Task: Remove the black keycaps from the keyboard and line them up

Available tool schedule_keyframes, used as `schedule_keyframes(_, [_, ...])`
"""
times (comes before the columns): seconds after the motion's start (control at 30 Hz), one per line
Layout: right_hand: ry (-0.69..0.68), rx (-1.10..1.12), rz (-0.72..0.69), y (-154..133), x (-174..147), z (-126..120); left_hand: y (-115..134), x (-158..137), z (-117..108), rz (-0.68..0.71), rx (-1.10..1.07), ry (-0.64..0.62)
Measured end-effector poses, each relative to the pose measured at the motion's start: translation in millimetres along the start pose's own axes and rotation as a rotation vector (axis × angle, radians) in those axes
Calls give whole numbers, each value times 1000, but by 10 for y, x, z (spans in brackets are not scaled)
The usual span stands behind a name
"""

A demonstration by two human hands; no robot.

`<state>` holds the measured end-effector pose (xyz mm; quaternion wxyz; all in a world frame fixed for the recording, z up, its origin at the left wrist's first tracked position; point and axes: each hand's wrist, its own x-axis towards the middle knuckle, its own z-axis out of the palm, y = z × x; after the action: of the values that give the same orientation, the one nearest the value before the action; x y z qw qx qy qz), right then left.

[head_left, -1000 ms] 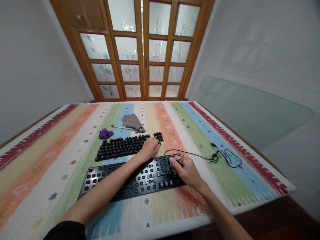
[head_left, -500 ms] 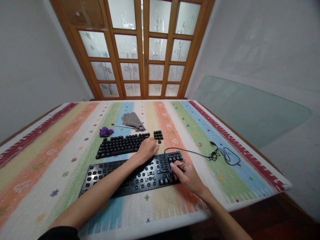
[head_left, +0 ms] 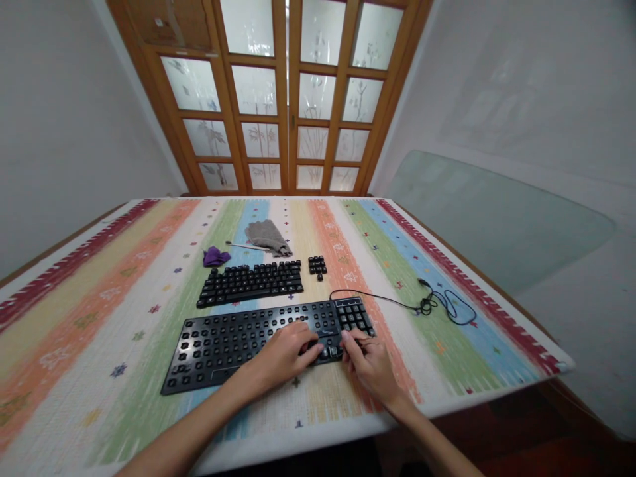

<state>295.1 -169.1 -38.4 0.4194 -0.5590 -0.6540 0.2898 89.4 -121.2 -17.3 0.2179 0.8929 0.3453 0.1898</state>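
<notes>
A black keyboard (head_left: 228, 344) lies in front of me with most of its keycaps off and the switches bare. Keycaps still cover its number pad (head_left: 350, 311). My left hand (head_left: 291, 348) rests over the right-middle part of the keyboard, fingers curled and thumb apart from them. Close beside it, my right hand (head_left: 368, 361) is pinched at the number pad's lower left, on what looks like a wire keycap puller, mostly hidden by the fingers. Behind the keyboard, removed keycaps (head_left: 253, 281) stand in rows. A smaller group of keycaps (head_left: 317, 265) sits to their right.
A purple cloth (head_left: 215, 256), a grey cloth (head_left: 268, 237) and a thin white-handled brush (head_left: 246, 246) lie farther back. The keyboard's black cable (head_left: 430, 305) runs right and ends in a loose coil. A striped tablecloth (head_left: 437, 371) covers the table.
My left hand has come back from the small keycap group to the keyboard, near my right hand. My right hand has shifted only slightly and stays pinched.
</notes>
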Motion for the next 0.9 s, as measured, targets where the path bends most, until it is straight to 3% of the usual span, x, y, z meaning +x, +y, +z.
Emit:
schedule_keyframes(0.2, [-8, -176, -204, -139, 16, 23, 20, -69, 125, 26, -8, -7])
schedule_keyframes(0.3, [-87, -281, -279, -165, 108, 4, 6, -67, 150, 43, -3, -9])
schedule_keyframes(0.43, [-183, -371, -260, -199, 326, -3, 20, -70, 161, 49, 24, -9])
schedule_keyframes(0.6, [-244, -311, -180, -277, 559, 10, 43, -73, 173, 24, 22, 4])
schedule_keyframes(0.9, [-247, -178, -73, -321, 614, -135, 59, 17, 83, -10, -55, 34])
